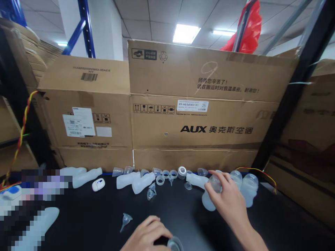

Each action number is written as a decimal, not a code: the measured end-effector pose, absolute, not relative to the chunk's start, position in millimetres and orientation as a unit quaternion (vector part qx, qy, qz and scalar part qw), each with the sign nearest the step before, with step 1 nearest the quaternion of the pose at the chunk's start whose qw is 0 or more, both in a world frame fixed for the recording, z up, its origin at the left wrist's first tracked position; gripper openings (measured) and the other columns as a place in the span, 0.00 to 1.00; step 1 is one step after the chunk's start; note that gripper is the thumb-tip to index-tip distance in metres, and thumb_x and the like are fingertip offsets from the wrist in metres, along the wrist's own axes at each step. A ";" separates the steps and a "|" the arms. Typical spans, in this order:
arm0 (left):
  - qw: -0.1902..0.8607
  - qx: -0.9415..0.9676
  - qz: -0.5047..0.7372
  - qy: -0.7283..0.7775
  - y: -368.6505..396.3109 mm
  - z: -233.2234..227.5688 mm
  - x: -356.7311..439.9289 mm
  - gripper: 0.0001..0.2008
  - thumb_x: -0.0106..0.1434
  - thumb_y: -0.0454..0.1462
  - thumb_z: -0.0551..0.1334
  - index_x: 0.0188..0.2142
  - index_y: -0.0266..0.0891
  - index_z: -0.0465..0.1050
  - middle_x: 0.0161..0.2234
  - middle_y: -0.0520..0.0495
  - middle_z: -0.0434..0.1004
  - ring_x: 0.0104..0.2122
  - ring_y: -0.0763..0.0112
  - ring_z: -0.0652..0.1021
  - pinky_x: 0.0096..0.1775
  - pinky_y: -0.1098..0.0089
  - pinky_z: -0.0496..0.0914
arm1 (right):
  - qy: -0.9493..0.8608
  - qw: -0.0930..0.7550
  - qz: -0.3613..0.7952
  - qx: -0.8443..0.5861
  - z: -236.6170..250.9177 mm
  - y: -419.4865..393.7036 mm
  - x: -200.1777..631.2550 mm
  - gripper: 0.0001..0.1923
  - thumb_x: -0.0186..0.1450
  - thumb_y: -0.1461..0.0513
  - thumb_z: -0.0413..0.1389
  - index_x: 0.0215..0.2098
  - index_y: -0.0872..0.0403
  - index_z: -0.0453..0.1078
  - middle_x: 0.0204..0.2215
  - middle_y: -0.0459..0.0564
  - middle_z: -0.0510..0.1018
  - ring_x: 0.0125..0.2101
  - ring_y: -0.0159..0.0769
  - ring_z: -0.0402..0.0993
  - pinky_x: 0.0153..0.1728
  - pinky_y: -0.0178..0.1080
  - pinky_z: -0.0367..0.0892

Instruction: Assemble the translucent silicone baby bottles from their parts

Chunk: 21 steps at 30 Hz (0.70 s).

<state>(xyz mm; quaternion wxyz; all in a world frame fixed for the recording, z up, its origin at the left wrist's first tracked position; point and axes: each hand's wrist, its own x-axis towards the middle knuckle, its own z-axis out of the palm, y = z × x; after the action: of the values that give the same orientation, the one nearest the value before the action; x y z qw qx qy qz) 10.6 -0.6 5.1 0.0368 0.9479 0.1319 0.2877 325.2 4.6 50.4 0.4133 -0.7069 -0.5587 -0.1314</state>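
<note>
My right hand (229,197) reaches to the back right and is closed round the clear top of a frosted plastic bottle (208,203); the bottle's lower part shows below my fingers. At the bottom edge, my left hand (149,233) is curled on a clear round cap (176,244), partly cut off by the frame. A small clear funnel-shaped piece (126,219) lies to the left of it. Beside my right hand, a frosted bottle (197,180) lies on its side, and more capped bottles (248,190) stand to the right.
Along the back of the black table (104,223) lie frosted bottles (143,182), clear rings (160,180), cups and funnel pieces (151,191). A white earphone case (98,184) sits at the left. Cardboard boxes (193,115) wall off the back, between dark posts (282,90).
</note>
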 end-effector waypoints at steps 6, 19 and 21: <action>0.025 0.913 0.354 0.200 2.4 -7.0 1.0 0.05 0.71 0.37 0.63 0.40 0.47 0.79 0.40 0.50 0.85 0.40 0.67 0.84 0.55 0.59 0.74 | -0.489 0.377 -0.262 -0.742 50.2 4.0 332.9 0.24 0.64 0.52 0.50 0.51 0.50 0.77 0.47 0.57 0.80 0.45 0.59 0.72 0.44 0.56 0.65; 0.132 0.891 0.299 0.315 -7.6 19.2 -1.6 0.11 0.72 0.32 0.55 0.39 0.45 0.76 0.36 0.52 0.86 0.34 0.68 0.85 0.57 0.57 0.75 | -0.504 0.460 -0.295 -0.669 49.8 4.4 331.5 0.17 0.67 0.56 0.51 0.45 0.50 0.80 0.55 0.60 0.75 0.55 0.64 0.65 0.51 0.64 0.63; 0.130 0.887 0.305 0.321 -7.3 18.5 -1.4 0.11 0.73 0.33 0.55 0.39 0.45 0.75 0.35 0.52 0.85 0.34 0.67 0.84 0.56 0.57 0.75 | -0.537 0.500 -0.282 -0.618 47.7 4.3 323.8 0.14 0.69 0.57 0.52 0.44 0.50 0.79 0.54 0.59 0.75 0.54 0.59 0.67 0.55 0.63 0.62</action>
<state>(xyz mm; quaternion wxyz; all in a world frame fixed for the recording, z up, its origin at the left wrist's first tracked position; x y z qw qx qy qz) -1.4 -7.3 18.5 0.1296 0.8873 0.3207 0.3050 323.8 4.3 47.7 0.4998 -0.6179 -0.5374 -0.2822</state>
